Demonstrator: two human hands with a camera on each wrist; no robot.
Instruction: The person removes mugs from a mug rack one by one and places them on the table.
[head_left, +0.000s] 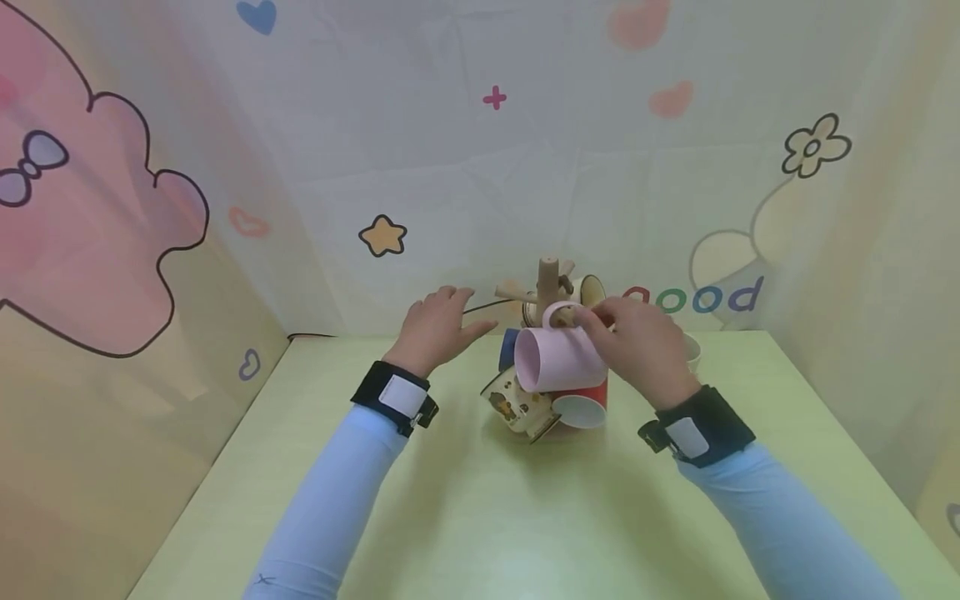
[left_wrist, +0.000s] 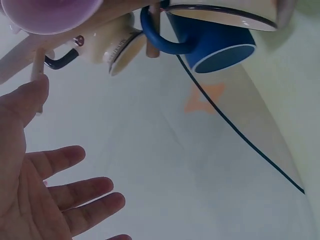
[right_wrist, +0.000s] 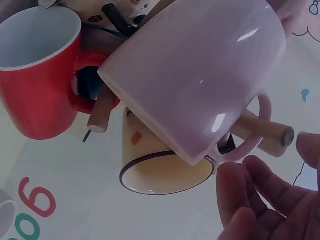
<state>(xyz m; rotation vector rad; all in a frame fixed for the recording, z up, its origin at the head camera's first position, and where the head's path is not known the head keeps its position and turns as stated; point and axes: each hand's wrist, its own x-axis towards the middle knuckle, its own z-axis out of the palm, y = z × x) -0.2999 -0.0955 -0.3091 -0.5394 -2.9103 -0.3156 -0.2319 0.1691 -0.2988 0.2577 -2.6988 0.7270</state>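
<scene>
A pink mug (head_left: pixel 562 360) hangs by its handle on a peg of a wooden mug tree (head_left: pixel 548 282). Beside that handle is my right hand (head_left: pixel 645 346); in the right wrist view its fingers (right_wrist: pixel 235 180) are loosely bent with nothing between them, the nearest close to the handle. Whether they touch it, I cannot tell. My left hand (head_left: pixel 438 327) is spread left of the tree, holding nothing. Below the pink mug hang a patterned cream mug (head_left: pixel 517 404) and a red mug (right_wrist: pixel 42 75). A blue mug (left_wrist: pixel 215 42) and a dark-rimmed cream mug (right_wrist: pixel 167 172) hang behind.
A pale cup (head_left: pixel 692 352) stands on the table (head_left: pixel 480 525) right of the tree, partly hidden by my right hand. A printed curtain (head_left: pixel 420 125) encloses the back and sides. A dark line (left_wrist: pixel 235 127) runs along the curtain's base behind the tree.
</scene>
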